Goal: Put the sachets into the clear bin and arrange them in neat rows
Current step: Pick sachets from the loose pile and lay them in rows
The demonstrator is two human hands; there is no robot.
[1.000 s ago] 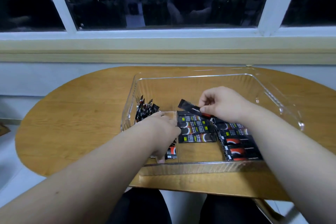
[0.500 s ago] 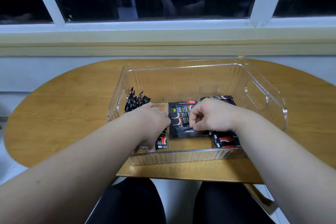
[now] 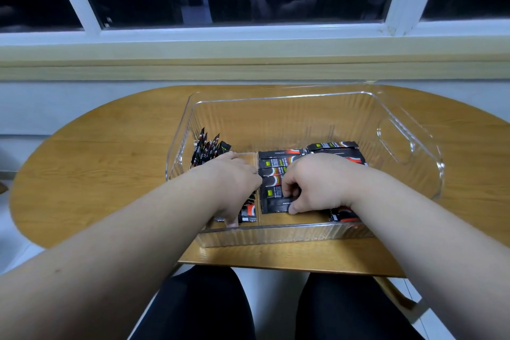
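a: near end of the clear bin (image 3: 276, 234)?
b: right grip (image 3: 317, 182) pinches a flat sachet (image 3: 276, 205), frame centre. left grip (image 3: 231, 182) rests on sachets (image 3: 249, 214) beside it; fingers hidden, cannot tell its hold.
a: farther in?
b: flat rows (image 3: 331, 145); upright bunch (image 3: 209, 146) against the left wall.

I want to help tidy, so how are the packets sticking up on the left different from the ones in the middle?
The left sachets stand on edge; the middle sachets lie flat. The left sachets lean in a loose bunch; the middle sachets form a row, whose nearest one the right hand pinches. Both are black with red marks, inside the clear bin.
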